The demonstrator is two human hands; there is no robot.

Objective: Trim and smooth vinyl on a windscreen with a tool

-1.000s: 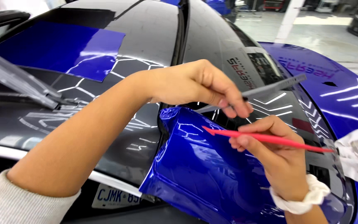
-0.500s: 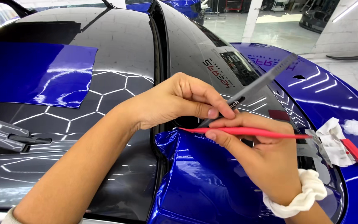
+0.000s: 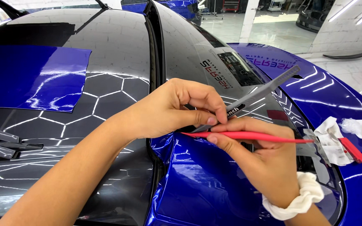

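The left hand [image 3: 177, 109] and right hand [image 3: 265, 163] meet over the seam between the black car hood [image 3: 114, 54] and the glossy blue vinyl-wrapped fender panel [image 3: 197, 188] — the thin red plastic tucking tool [image 3: 252, 136] lies just under the grey plastic trim tool [image 3: 256, 97]. A loose blue vinyl sheet [image 3: 30, 77] lies on the hood, far left; crumpled white backing paper [image 3: 336, 136] lies right.

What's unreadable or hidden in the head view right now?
- Tip of the grey tool: hidden behind the left hand fingers.
- Working end of the red tool: meets the blue film under both hands, contact point not visible.
- Right hand: forearm cut off by the bottom edge.
- Red-handled scraper: blade partly covered by white backing scraps.
- Wiper arm: cut off by the left edge.
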